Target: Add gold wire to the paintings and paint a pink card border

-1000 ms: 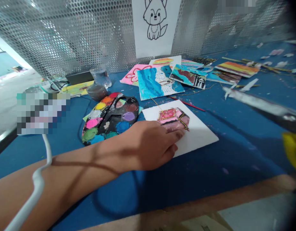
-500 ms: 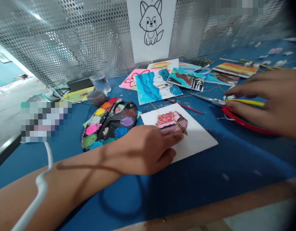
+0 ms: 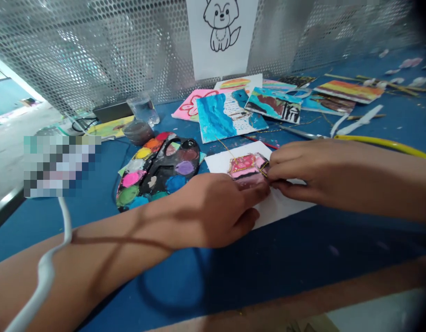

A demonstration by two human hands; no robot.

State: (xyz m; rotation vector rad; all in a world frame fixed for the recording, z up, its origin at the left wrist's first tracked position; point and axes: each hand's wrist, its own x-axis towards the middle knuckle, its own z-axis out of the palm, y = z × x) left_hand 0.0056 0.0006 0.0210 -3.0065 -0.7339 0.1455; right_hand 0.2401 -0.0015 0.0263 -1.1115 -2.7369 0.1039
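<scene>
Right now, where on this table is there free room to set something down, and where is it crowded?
The widest patch is the blue table below your left hand and right hand, between the white card and the wooden edge. It is crowded behind the card, where painted cards overlap beside the paint palette.

Both arms are bare from the forearm to the fingertips, with no sleeve, watch, ring or glove in view. The left forearm (image 3: 95, 251) runs in from the lower edge of the view and widens toward the elbow, ending in a broad left hand (image 3: 209, 212). A thin, dark, crossing line, either a cord or a shadow, marks the wrist. A white cable (image 3: 45, 272), round and wavy, lies across that forearm. The right hand (image 3: 303, 170) has long, slim fingers (image 3: 289, 154).
</scene>
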